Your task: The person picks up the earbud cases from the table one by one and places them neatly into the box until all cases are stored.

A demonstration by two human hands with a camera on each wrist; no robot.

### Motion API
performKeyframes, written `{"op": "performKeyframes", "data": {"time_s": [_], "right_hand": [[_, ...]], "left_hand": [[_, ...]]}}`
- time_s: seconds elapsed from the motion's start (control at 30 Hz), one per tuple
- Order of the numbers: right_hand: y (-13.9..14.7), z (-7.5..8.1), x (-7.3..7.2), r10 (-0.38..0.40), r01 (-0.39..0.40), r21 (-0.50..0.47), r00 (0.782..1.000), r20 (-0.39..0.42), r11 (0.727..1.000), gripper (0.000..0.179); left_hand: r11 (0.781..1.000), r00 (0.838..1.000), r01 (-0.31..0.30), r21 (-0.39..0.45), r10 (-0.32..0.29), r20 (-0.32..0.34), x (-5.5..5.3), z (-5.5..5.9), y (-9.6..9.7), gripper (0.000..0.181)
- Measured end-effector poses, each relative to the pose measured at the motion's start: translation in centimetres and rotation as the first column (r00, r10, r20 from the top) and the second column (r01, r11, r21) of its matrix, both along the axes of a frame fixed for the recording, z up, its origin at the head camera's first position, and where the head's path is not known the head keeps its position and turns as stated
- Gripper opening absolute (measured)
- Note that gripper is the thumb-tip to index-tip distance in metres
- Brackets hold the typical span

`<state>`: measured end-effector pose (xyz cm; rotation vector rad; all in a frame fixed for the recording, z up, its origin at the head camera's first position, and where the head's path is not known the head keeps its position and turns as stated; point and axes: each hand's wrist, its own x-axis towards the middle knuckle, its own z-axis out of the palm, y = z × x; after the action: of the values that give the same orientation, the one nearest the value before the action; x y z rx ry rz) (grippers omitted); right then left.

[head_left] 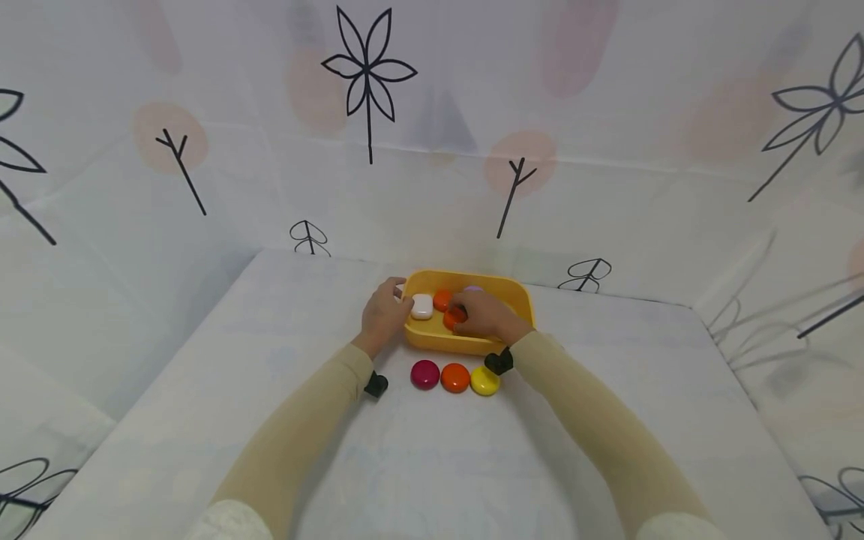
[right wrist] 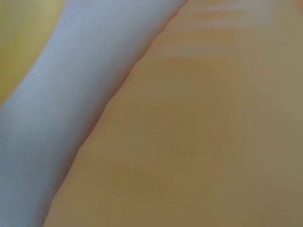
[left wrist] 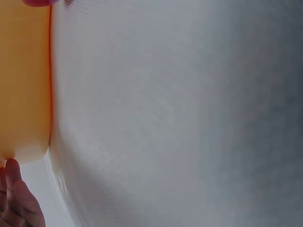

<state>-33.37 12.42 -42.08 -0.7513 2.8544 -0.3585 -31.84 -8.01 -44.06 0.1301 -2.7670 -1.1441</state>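
A yellow tray (head_left: 445, 343) stands near the back of the table. At its left end my left hand (head_left: 383, 316) holds the rim, thumb over the edge; in the left wrist view fingers (left wrist: 14, 177) touch the outer wall. My right hand (head_left: 484, 313) reaches over the near side and pinches a glossy orange disc (head_left: 454, 319) inside the tray. Beside it in the tray lie a white rounded-square piece (head_left: 421, 307), another orange disc (head_left: 442, 300) and a purple piece (head_left: 474, 289), partly hidden behind the right hand. The right wrist view shows mostly the tray's wall (right wrist: 180, 132) up close.
In front of the tray, a crimson disc (head_left: 425, 375), an orange disc (head_left: 455, 378) and a yellow disc (head_left: 484, 381) form a row on the white table cover (head_left: 432, 465). A patterned cloth (head_left: 432, 187) rises behind the table.
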Motion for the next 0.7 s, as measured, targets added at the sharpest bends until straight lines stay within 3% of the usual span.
{"op": "performKeyframes", "data": {"time_s": [0.7], "right_hand": [[0.16, 0.08, 0.58, -0.024, 0.024, -0.078, 1.0, 0.007, 0.997, 0.034]], "left_hand": [[1.0, 1.0, 0.008, 0.003, -0.008, 0.006, 0.12, 0.19, -0.02, 0.045]]}}
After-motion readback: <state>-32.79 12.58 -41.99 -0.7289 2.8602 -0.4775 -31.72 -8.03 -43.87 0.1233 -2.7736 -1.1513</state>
